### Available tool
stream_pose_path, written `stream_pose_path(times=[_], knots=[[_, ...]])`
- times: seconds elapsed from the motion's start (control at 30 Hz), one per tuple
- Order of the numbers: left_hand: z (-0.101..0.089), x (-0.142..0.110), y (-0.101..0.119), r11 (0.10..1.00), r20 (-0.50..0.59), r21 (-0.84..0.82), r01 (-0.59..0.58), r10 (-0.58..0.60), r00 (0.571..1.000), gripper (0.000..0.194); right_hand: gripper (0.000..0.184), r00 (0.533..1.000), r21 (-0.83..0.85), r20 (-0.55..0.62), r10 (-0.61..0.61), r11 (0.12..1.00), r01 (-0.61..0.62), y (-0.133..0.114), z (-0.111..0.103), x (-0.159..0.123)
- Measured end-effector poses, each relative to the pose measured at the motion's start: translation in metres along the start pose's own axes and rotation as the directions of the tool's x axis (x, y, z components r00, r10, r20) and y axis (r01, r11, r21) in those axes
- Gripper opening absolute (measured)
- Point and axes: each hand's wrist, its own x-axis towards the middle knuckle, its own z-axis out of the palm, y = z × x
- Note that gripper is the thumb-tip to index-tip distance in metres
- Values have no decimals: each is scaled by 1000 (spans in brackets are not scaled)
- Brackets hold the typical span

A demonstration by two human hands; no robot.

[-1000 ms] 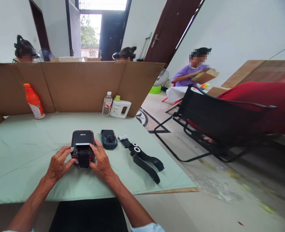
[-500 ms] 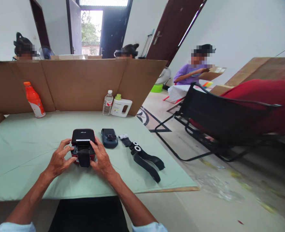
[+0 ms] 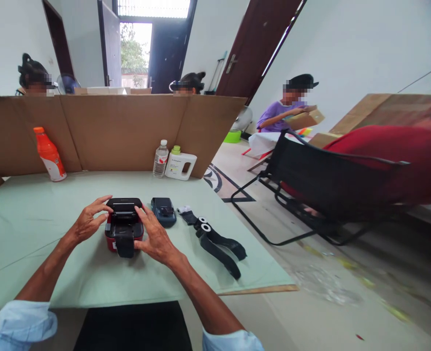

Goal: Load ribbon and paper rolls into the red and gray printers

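Observation:
A small red and black label printer (image 3: 110,240) rests on the table in front of me with its black lid (image 3: 125,201) raised. Its inside is dark, and a black strip (image 3: 124,244) hangs over its front. My left hand (image 3: 88,222) is at the lid's left corner, fingers stretched and apart, the fingertips at its edge. On the other side my right hand (image 3: 155,236) grips the printer, fingertips up by the lid and thumb low at the front. A dark blue handheld device (image 3: 163,212) lies just beyond my right hand, beside a black strap with white rings (image 3: 218,241).
Along a cardboard partition (image 3: 127,131) stand an orange bottle (image 3: 49,153), a clear water bottle (image 3: 160,160) and a white jug (image 3: 180,165). Right of the green-covered table (image 3: 25,243) is a black folding chair (image 3: 321,165) with someone in red. Other people sit beyond.
The printer's lid has tilted further back, showing more of the inside. My left hand has moved from the printer's side up to the lid's corner; my right hand stays on its side.

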Motion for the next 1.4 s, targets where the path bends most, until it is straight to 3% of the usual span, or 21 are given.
stream_pose_path(times=[0.2,0.47,0.7,1.0,1.2,1.4], knots=[[2,16,-7,986,-81,-165,35,-49,996,25,97,999,-86,-10,-47,995,46,-5,4,-4],[16,50,-43,964,-126,-263,36,-71,990,23,60,997,-164,19,-75,983,77,-16,5,-1],[38,37,-66,947,-90,-311,77,-110,990,32,41,992,-146,11,-123,982,124,-15,6,8],[54,32,-63,984,-182,-165,63,-93,979,39,36,997,-39,-67,-22,999,20,-9,8,19],[54,22,-58,993,-222,-92,76,-95,970,42,32,999,-5,-14,-37,999,37,-8,5,20],[46,20,-51,990,-192,-62,123,-133,972,38,34,999,6,-17,-28,1000,28,-5,6,24]])
